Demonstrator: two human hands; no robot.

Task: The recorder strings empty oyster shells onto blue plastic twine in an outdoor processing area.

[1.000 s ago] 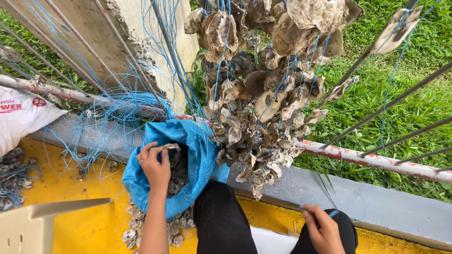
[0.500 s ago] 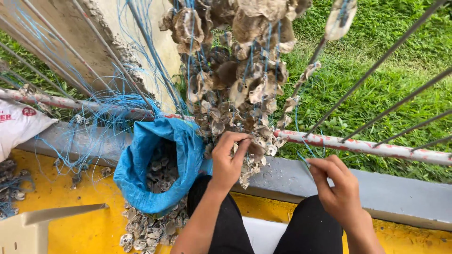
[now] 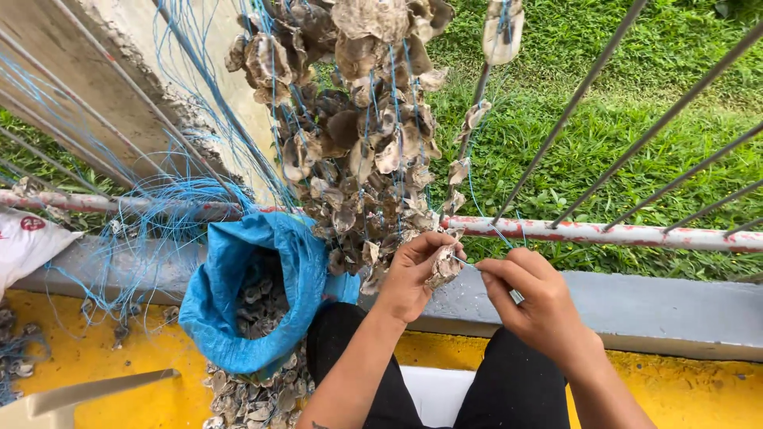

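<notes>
My left hand [image 3: 413, 270] grips an oyster shell [image 3: 443, 266] at the bottom of a big cluster of strung shells [image 3: 358, 135] that hangs on blue lines from the railing. Just to its right, my right hand [image 3: 534, 306] pinches the end of a thin blue line [image 3: 485, 222] against that shell, with a small metal tool [image 3: 517, 296] showing between its fingers. An open blue sack [image 3: 246, 306] with loose shells in it sits to the left of my knees.
A rusty white rail [image 3: 620, 233] with slanted grey bars runs across, grass behind it. Tangled blue lines [image 3: 159, 214] hang at left by a concrete post. Loose shells [image 3: 254, 401] lie on the yellow floor. A white bag [image 3: 28, 246] lies at far left.
My left hand left the blue sack and rose to the bottom of the hanging cluster, taking hold of a shell. My right hand came up from my knee to meet it.
</notes>
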